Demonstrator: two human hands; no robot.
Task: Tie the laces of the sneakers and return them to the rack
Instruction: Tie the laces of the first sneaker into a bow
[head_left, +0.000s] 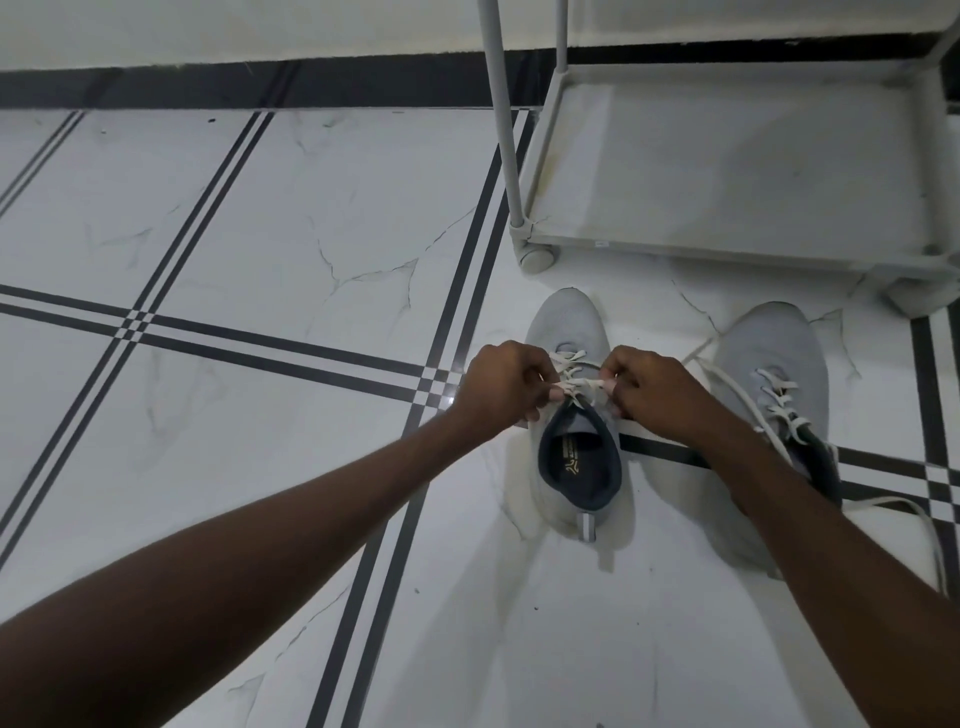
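Two light grey sneakers stand on the tiled floor, toes pointing away from me. The left sneaker (569, 322) has a dark lining and white laces (574, 383). My left hand (501, 382) and my right hand (654, 387) each pinch a lace end over its tongue, pulling the lace taut between them. The right sneaker (774, 358) sits beside it, partly hidden by my right forearm. Its white laces (727, 376) lie loose and trail onto the floor. The grey shoe rack (727, 244) stands just beyond the sneakers at the upper right, its bottom shelf bare.
The floor is white marble-look tile (260, 218) with dark striped grout lines. A dark skirting strip (234, 83) runs along the wall at the top. The rack stands on small round feet (537, 257), and its upright poles (501, 119) rise near the left sneaker.
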